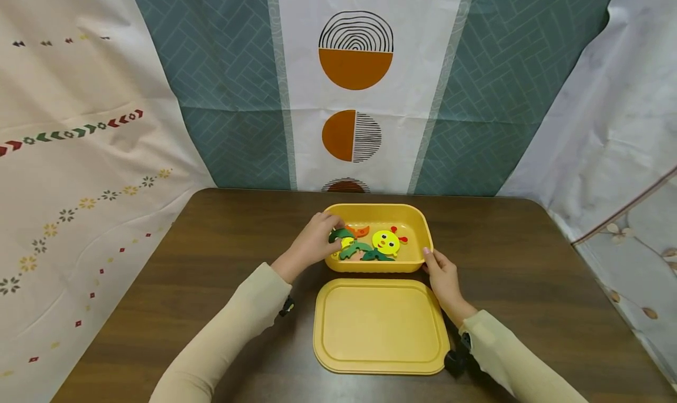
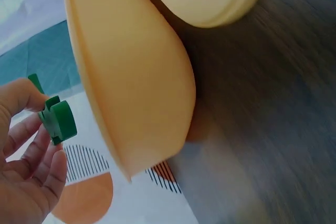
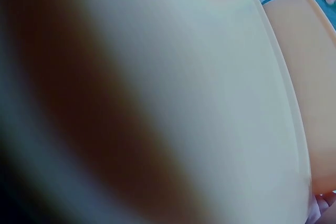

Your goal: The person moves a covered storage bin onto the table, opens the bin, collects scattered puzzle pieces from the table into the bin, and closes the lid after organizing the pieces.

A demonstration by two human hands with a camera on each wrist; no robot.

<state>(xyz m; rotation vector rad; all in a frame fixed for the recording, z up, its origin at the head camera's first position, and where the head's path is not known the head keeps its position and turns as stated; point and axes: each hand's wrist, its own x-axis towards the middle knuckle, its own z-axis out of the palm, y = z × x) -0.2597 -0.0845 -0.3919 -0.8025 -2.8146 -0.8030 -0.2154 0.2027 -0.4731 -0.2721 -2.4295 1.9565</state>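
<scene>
My left hand (image 1: 316,238) pinches a green piece (image 2: 63,120) between thumb and fingers, over the left end of a yellow box (image 1: 378,267). In the left wrist view that piece is raised beside the box rim. Inside the box lie a yellow smiling face piece (image 1: 384,243) with red knobs, an orange piece (image 1: 361,231) and several green and yellow pieces, partly hidden by the left hand. My right hand (image 1: 444,278) grips the box at its front right corner, thumb at the rim. In the right wrist view only some fingers (image 3: 325,207) show, low at the edge.
A yellow lid (image 1: 381,326) lies flat on the brown wooden table (image 1: 254,215), just in front of the box. Patterned cloths (image 1: 233,86) hang behind the table and along both sides. Small dark wrist cameras (image 1: 456,362) sit close to the lid and table.
</scene>
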